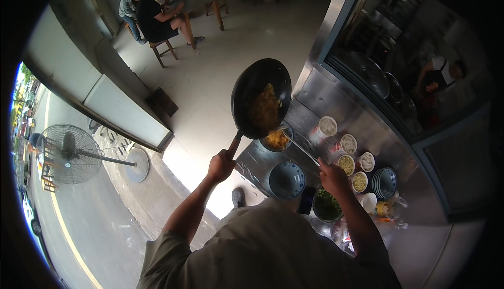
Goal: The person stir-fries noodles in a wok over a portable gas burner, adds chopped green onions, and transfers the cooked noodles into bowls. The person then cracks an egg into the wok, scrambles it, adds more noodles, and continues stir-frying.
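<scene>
My left hand (221, 166) grips the handle of a black wok (246, 88), which is tilted over a bowl at the counter's far end. Brown and yellow cooked food (265, 108) lies along the wok's lower side. Inside the bowl (264, 146) below is orange-yellow food (277, 139). The shaft of a metal ladle or spatula (301, 146) runs from my right hand (334, 176) to the wok's rim, where its head is hidden or blurred. Nearer me on the counter stands a blue-patterned bowl (287, 180) with no food visible in it.
Paper cups of pale food (348, 144), stacked bowls (384, 183) and a container of chopped greens (327, 204) crowd the metal counter (252, 163). A glazed partition (378, 80) rises at right. A pedestal fan (71, 153) stands at left. People (157, 17) are at a table beyond.
</scene>
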Demonstrator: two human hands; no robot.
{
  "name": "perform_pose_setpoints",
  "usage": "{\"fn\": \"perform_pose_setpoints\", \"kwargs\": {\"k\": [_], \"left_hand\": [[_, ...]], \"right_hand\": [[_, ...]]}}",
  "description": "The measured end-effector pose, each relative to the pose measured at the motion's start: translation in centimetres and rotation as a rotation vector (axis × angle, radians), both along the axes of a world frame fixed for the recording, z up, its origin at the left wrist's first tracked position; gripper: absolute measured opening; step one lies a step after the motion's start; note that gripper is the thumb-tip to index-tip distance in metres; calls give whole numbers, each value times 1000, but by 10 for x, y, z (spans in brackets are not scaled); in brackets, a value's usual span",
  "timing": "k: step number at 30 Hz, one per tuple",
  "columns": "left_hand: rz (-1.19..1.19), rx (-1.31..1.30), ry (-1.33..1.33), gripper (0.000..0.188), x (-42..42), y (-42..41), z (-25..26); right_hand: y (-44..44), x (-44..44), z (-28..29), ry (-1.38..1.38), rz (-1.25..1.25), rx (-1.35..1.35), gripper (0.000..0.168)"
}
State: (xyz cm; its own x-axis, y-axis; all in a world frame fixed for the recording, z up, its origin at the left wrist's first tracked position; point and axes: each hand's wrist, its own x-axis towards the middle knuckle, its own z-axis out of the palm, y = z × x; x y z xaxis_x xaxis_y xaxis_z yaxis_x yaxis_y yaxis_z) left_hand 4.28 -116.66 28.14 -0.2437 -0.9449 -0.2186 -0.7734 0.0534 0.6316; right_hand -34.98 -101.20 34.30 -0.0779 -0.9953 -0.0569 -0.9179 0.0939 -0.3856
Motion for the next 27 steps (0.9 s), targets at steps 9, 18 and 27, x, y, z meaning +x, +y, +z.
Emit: {"fn": "perform_pose_setpoints", "kwargs": {"k": [9,18,27], "left_hand": [[40,60,14,26,-2,2,10],[28,63,10,28,5,0,22],[-65,26,39,28,26,-18,6]], "right_hand": [[9,6,8,204,-6,33,46],[-7,19,16,161,-8,-21,44],[33,26,34,201,-131,17,45]]}}
